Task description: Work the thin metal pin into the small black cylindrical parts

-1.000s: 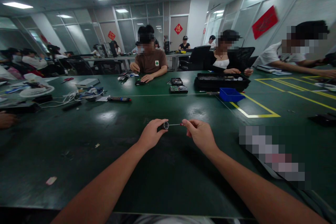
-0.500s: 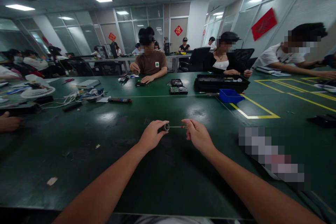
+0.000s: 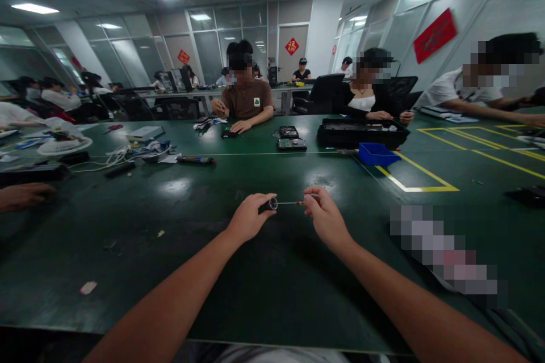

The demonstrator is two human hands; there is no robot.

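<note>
My left hand (image 3: 249,218) is closed around a small dark cylindrical part (image 3: 272,203) with a pale ring at its end, held above the green tabletop (image 3: 272,278). From the right, my right hand (image 3: 326,215) pinches the reddish handle of a thin screwdriver (image 3: 292,203). Its metal shaft points left and reaches the ringed end of the part; whether the tip sits inside a screw is too small to see. Both hands are in front of me over the middle of the table.
A blue tray (image 3: 377,154) stands beside a black casing (image 3: 361,134) at the back right. Circuit boards (image 3: 292,144) lie ahead, and a pen-like tool (image 3: 196,160) is at the left. A blurred-out object (image 3: 443,252) rests by my right forearm. Several people work around the table.
My right-hand fingers have shifted their grip on the screwdriver handle, with the index finger now more raised and curled. The view has moved slightly; the left hand keeps its hold.
</note>
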